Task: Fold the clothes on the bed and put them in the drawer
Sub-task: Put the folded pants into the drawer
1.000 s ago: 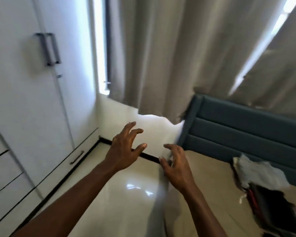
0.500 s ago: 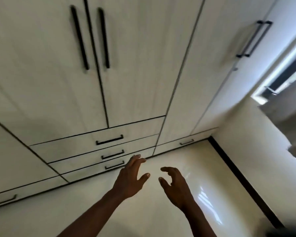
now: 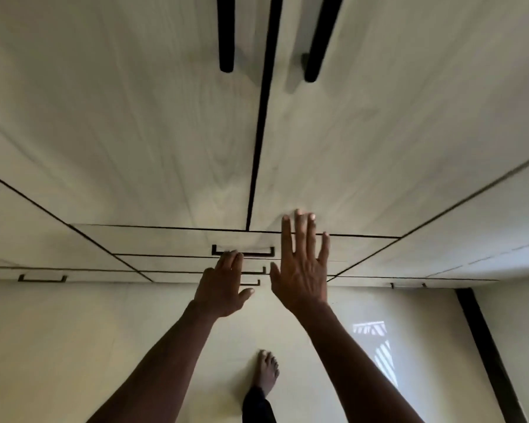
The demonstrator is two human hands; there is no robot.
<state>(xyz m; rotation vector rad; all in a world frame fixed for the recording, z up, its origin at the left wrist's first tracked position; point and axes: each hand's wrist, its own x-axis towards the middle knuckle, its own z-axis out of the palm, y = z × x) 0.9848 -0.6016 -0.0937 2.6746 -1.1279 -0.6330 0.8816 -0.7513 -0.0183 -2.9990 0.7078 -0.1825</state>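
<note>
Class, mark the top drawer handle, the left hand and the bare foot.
top drawer handle [image 3: 258,255], head view, the bar's uncovered right half
left hand [image 3: 223,288], head view, back of the hand
bare foot [image 3: 268,372], head view, top of the foot

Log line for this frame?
phase: reach | left hand: open, at top drawer handle | right hand: open, spread | drawers: shut

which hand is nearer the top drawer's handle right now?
Left. The left hand has its fingertips at the left part of the top drawer handle; the right hand is spread flat just right of it.
</note>
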